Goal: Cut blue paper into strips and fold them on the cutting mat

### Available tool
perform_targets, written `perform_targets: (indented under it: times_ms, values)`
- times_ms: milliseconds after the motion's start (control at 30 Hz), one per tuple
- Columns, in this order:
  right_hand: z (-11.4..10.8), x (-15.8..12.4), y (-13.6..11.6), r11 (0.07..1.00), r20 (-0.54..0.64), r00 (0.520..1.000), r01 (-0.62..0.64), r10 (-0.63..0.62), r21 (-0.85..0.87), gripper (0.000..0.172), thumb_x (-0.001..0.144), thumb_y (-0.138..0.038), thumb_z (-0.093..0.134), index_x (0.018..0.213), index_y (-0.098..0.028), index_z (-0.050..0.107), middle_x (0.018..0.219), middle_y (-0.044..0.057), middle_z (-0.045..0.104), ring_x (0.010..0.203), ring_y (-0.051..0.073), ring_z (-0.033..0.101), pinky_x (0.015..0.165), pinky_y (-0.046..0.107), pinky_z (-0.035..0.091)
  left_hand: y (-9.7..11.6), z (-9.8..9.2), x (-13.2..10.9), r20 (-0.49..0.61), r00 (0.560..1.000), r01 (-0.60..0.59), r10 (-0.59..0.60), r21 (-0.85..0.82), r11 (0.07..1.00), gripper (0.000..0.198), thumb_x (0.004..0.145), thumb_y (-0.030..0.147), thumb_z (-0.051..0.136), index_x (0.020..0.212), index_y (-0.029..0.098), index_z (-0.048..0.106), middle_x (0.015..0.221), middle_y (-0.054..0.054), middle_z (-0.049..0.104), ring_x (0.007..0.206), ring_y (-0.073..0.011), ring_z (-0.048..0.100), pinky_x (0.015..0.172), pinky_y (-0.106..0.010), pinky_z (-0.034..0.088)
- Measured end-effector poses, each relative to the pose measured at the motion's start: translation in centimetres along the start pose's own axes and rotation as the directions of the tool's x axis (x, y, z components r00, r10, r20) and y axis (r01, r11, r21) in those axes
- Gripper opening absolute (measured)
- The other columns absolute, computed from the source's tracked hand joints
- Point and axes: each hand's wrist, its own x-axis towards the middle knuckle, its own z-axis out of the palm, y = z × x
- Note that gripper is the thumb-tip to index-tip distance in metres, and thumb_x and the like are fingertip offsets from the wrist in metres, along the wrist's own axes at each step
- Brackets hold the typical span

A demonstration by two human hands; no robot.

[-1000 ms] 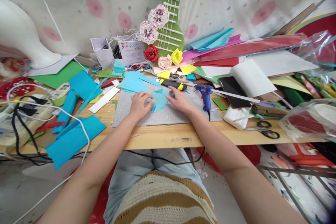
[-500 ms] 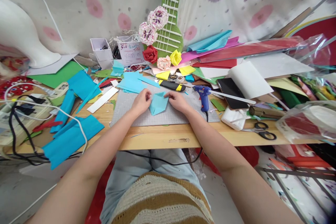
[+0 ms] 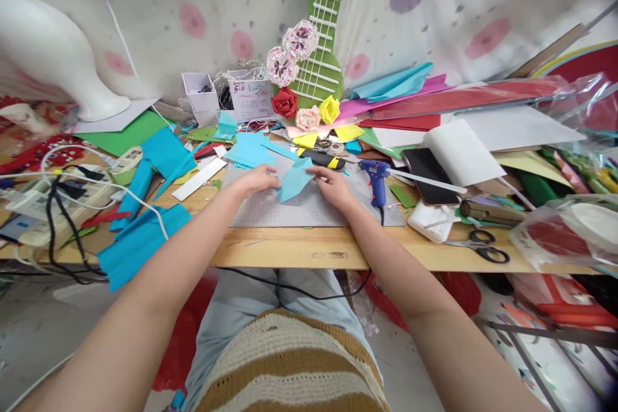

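A folded light-blue paper piece (image 3: 293, 181) sits over the grey cutting mat (image 3: 309, 209) at the middle of the wooden table. My left hand (image 3: 254, 179) pinches its left edge with fingers closed. My right hand (image 3: 331, 183) grips its right side, fingers curled on the paper. More light-blue paper sheets (image 3: 250, 151) lie just behind the hands.
A blue glue gun (image 3: 376, 177), a black-and-yellow utility knife (image 3: 320, 159), a phone (image 3: 427, 168) and scissors (image 3: 484, 246) lie to the right. Blue paper scraps (image 3: 140, 239), a white ruler (image 3: 199, 179) and a power strip with cables (image 3: 58, 196) lie left. Paper flowers (image 3: 286, 102) stand behind.
The folded blue paper has turned and tipped up between my hands, its point now toward the lower left. Both hands shifted slightly back on the mat; the view moved a little right.
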Motion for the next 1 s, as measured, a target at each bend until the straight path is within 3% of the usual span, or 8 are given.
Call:
perform_targets:
  times_ms: [167, 233, 400, 600, 767, 833, 900, 1000]
  values:
    - [0.1, -0.6, -0.8, 0.997, 0.004, 0.999, 0.044, -0.044, -0.056, 0.041, 0.077, -0.014, 0.042, 0.11, -0.026, 0.063, 0.101, 0.003, 0.066, 0.091, 0.017, 0.058, 0.08, 0.034, 0.05, 0.1, 0.7, 0.5, -0.213, 0.977, -0.017, 0.005, -0.054, 0.998, 0.043, 0.059, 0.009, 0.066, 0.096, 0.019, 0.046, 0.074, 0.0, 0.057, 0.074, -0.0156, 0.06, 0.064, -0.027, 0.047]
    - [0.0, -0.7, -1.2, 0.995, -0.001, 0.996, 0.09, -0.09, -0.039, 0.044, 0.077, -0.014, 0.041, 0.116, -0.024, 0.06, 0.102, 0.005, 0.064, 0.093, 0.017, 0.057, 0.078, 0.032, 0.05, 0.4, 0.5, 0.5, -0.213, 0.977, 0.001, -0.032, -0.144, 0.99, 0.04, 0.061, 0.007, 0.063, 0.095, 0.019, 0.045, 0.076, 0.0, 0.056, 0.077, -0.0155, 0.06, 0.068, -0.029, 0.049]
    - [0.1, -0.6, -1.2, 0.994, -0.02, 0.997, 0.076, -0.074, 0.084, 0.052, 0.076, -0.014, 0.038, 0.125, -0.026, 0.053, 0.117, 0.005, 0.057, 0.101, 0.016, 0.055, 0.075, 0.03, 0.051, 0.9, -0.8, 0.4, 0.131, 0.979, 0.194, -0.157, -0.352, 0.915, 0.035, 0.061, 0.002, 0.062, 0.088, 0.018, 0.046, 0.073, 0.0, 0.06, 0.066, -0.014, 0.062, 0.07, -0.034, 0.051]
    - [-0.3, -0.2, -1.3, 0.951, -0.031, 0.995, 0.095, -0.09, 0.295, 0.052, 0.076, -0.021, 0.041, 0.127, -0.025, 0.05, 0.124, 0.007, 0.054, 0.105, 0.019, 0.053, 0.066, 0.03, 0.053, 0.7, -0.9, 1.3, 0.189, 0.968, 0.216, -0.168, -0.268, 0.939, 0.01, 0.072, 0.006, 0.052, 0.071, 0.016, 0.052, 0.066, -0.004, 0.066, 0.048, -0.0096, 0.053, 0.048, -0.022, 0.042]
    - [-1.2, -0.1, -1.5, 0.922, -0.032, 0.995, 0.099, -0.093, 0.375, 0.054, 0.078, -0.028, 0.044, 0.132, -0.027, 0.043, 0.132, 0.006, 0.049, 0.112, 0.021, 0.049, 0.071, 0.032, 0.054, 0.8, -0.6, 0.9, 0.43, 0.883, 0.378, -0.188, -0.415, 0.828, 0.005, 0.08, 0.014, 0.05, 0.075, 0.016, 0.052, 0.084, -0.01, 0.07, 0.074, -0.0179, 0.067, 0.063, -0.031, 0.054]
    - [-1.4, 0.0, -1.2, 0.928, -0.036, 0.995, 0.095, -0.088, 0.36, 0.053, 0.078, -0.028, 0.043, 0.131, -0.027, 0.043, 0.131, 0.006, 0.049, 0.112, 0.021, 0.05, 0.071, 0.032, 0.054, 1.0, -0.4, 0.7, 0.459, 0.878, 0.38, -0.138, -0.492, 0.784, 0.003, 0.08, 0.015, 0.051, 0.08, 0.016, 0.054, 0.088, -0.011, 0.069, 0.085, -0.0203, 0.067, 0.072, -0.034, 0.055]
    - [-1.4, 0.0, -0.9, 0.942, -0.03, 0.996, 0.093, -0.088, 0.321, 0.051, 0.078, -0.026, 0.042, 0.129, -0.027, 0.047, 0.128, 0.006, 0.052, 0.108, 0.02, 0.052, 0.068, 0.031, 0.053, 1.2, 0.0, 0.8, 0.38, 0.919, 0.318, -0.108, -0.551, 0.771, 0.006, 0.079, 0.012, 0.052, 0.083, 0.015, 0.055, 0.086, -0.01, 0.068, 0.084, -0.0185, 0.067, 0.074, -0.032, 0.054]
    - [-1.1, -0.3, -0.6, 0.99, -0.027, 0.997, 0.076, -0.073, 0.118, 0.044, 0.078, -0.022, 0.043, 0.119, -0.026, 0.057, 0.113, 0.005, 0.061, 0.096, 0.019, 0.057, 0.07, 0.033, 0.052, 1.3, 0.7, 1.3, 0.057, 0.988, 0.154, -0.144, -0.485, 0.861, 0.019, 0.075, 0.007, 0.054, 0.091, 0.016, 0.051, 0.082, -0.006, 0.064, 0.073, -0.0144, 0.065, 0.069, -0.028, 0.054]
